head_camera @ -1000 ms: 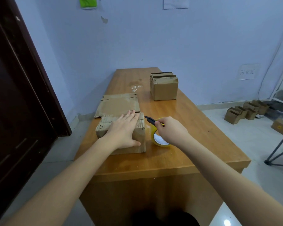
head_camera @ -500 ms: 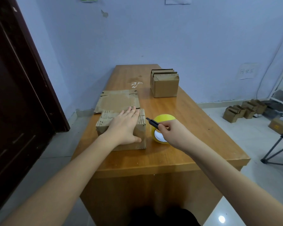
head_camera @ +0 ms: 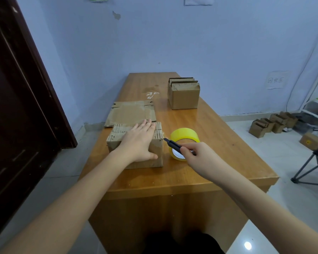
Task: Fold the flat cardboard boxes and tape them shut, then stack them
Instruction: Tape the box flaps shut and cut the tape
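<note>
Box sits near the table's front-left, held down by the flat left hand. Right hand grips a cutter by the tape roll. Cardboard looks light and crushable: hold by the edges. Farther off lie a flat blank and a second box.

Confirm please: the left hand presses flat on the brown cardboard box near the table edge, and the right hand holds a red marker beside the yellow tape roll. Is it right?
Not quite. In the head view the right hand holds a black utility knife, not a red marker. The rest stands: the left hand presses flat on the brown cardboard box, beside the yellow tape roll.
</note>
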`<move>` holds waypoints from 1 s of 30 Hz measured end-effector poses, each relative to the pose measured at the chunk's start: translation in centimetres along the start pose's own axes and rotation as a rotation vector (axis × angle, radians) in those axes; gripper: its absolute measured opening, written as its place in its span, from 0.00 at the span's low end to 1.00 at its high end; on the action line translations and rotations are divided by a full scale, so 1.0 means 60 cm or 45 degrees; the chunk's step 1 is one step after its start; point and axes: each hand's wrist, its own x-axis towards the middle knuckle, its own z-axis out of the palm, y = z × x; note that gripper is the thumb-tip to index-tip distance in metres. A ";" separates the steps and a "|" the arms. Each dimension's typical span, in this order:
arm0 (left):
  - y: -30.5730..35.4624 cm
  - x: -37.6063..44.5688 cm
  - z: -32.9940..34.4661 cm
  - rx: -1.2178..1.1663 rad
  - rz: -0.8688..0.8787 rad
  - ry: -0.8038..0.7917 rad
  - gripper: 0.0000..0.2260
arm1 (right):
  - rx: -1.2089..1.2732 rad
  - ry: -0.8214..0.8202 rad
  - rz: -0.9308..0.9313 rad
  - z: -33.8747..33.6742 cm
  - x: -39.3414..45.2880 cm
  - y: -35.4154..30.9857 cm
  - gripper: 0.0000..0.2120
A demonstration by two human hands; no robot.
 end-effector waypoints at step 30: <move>0.001 -0.002 0.002 0.023 0.005 0.036 0.48 | -0.284 0.512 0.582 -0.033 0.070 0.230 0.11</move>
